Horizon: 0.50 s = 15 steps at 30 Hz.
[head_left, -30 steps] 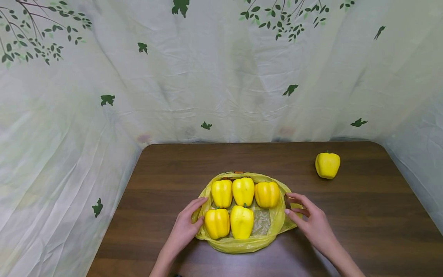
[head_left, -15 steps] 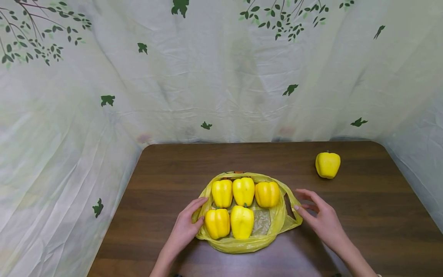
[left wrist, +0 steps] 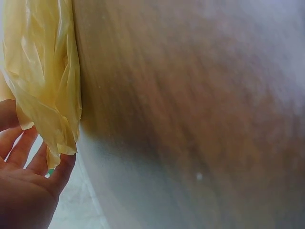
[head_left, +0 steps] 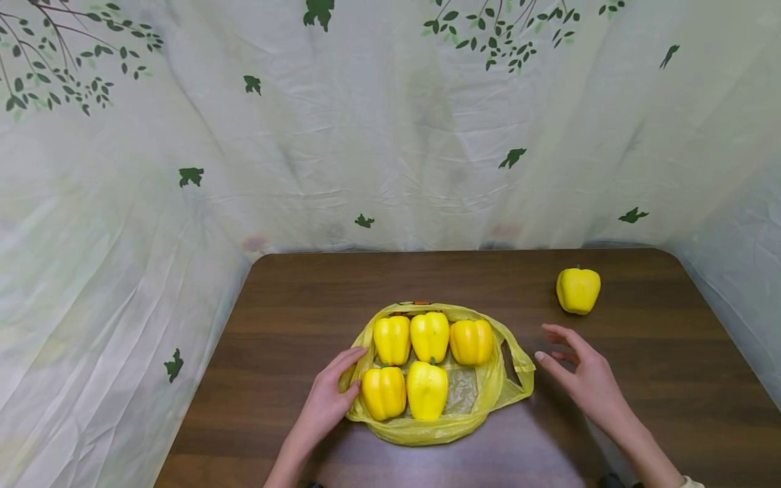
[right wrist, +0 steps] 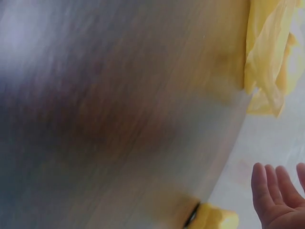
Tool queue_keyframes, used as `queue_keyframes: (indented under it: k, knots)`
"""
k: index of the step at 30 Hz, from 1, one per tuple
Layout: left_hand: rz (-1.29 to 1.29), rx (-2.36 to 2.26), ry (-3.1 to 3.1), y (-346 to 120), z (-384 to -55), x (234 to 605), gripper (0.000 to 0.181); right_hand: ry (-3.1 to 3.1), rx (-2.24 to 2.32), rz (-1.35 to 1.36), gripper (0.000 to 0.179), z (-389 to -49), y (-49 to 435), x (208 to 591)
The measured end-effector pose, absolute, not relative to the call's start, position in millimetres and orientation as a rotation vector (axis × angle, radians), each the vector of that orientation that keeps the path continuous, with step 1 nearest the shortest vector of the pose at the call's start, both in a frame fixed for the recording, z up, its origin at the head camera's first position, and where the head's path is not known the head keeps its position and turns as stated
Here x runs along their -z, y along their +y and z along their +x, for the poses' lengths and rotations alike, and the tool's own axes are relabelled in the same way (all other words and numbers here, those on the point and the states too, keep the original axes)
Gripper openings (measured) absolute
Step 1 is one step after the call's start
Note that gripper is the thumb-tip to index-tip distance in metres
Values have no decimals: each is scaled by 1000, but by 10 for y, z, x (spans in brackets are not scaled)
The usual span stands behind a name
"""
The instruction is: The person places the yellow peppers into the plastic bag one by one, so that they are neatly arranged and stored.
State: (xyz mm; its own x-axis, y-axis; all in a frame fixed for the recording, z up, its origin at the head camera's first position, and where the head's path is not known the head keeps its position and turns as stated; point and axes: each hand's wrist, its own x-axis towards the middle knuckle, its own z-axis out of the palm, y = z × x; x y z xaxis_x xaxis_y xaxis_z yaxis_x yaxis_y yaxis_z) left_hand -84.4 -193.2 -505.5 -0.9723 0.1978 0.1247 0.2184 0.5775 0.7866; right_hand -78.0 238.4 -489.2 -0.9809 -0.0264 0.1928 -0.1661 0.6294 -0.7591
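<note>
A yellow plastic bag [head_left: 427,434] lies spread on the table with its mouth facing up. Inside are several yellow bell peppers [head_left: 427,391], three in the far row and two in the near row. My left hand [head_left: 327,392] holds the bag's left edge, thumb and fingers around the plastic; the left wrist view shows the crumpled bag [left wrist: 43,71] between them. Apart from the bag's right handle loop, my right hand [head_left: 582,373] hovers over the table with fingers loosely bent and nothing in it. One more yellow bell pepper [head_left: 578,291] stands at the far right.
The brown wooden table [head_left: 317,285] has rounded far corners. Behind it and along both sides hangs a pale curtain [head_left: 390,135] printed with leaves and branches. The near right spot inside the bag shows bare plastic.
My right hand has let go of the bag's right handle and moved right and a little farther away, towards the lone bell pepper. My left hand and the bagged peppers stay put.
</note>
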Motion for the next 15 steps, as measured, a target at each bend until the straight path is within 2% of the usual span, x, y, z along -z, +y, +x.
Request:
queue_keyframes:
  k: [15]
  knots:
    - [-356,1401,-2771,-1932,-845,5060,53,-2658,-1146,84,53,-850,2645,4872]
